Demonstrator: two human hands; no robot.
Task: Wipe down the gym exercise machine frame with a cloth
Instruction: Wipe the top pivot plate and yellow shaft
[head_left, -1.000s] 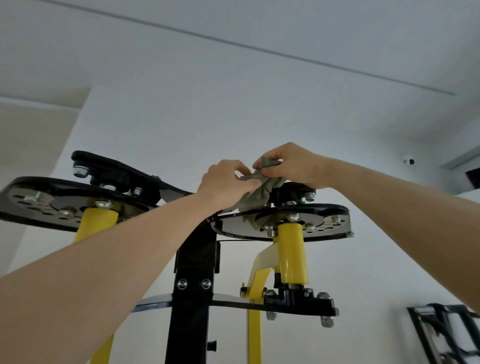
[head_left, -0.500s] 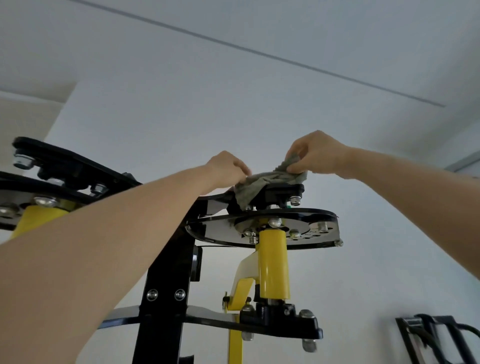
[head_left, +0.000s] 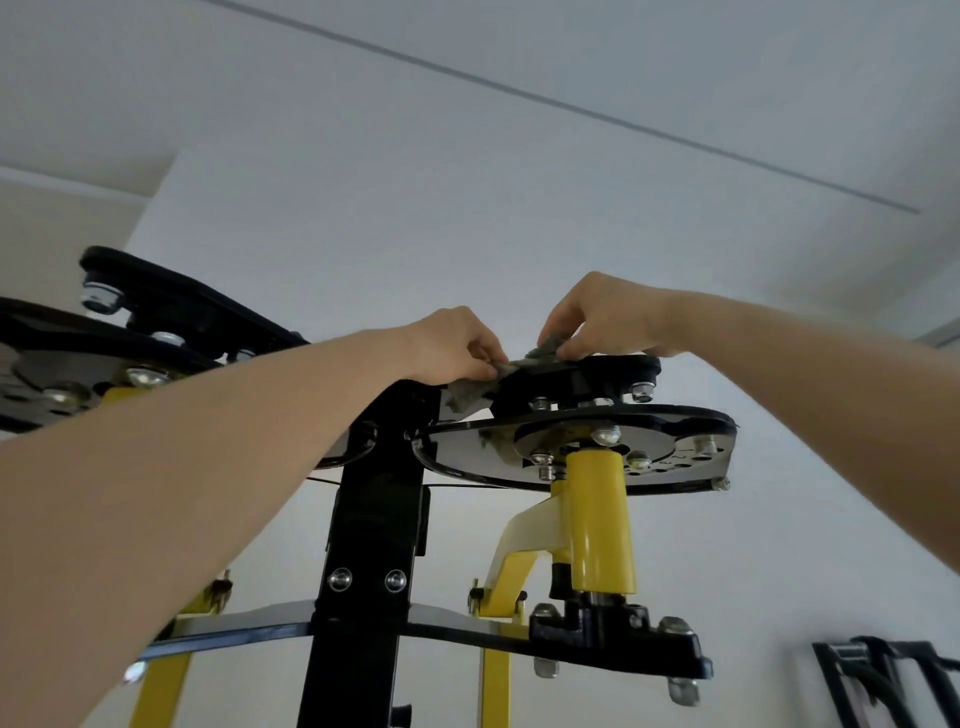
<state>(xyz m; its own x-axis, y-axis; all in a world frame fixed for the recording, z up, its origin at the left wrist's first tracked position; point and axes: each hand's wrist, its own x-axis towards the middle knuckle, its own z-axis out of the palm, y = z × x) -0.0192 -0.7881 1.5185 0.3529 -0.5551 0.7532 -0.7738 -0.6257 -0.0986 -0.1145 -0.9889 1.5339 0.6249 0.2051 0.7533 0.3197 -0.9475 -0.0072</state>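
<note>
Stretching sideways between left hand (head_left: 457, 345) and right hand (head_left: 602, 319), cloth (head_left: 540, 358).

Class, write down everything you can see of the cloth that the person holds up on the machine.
The cloth is a small grey-green rag, soft and crumpled. It lies stretched over the top of the black bearing block above the round black plate. The left hand pinches one end; the right hand pinches a bunched part at the other. A loose flap hangs down beside the black upright post.
</note>
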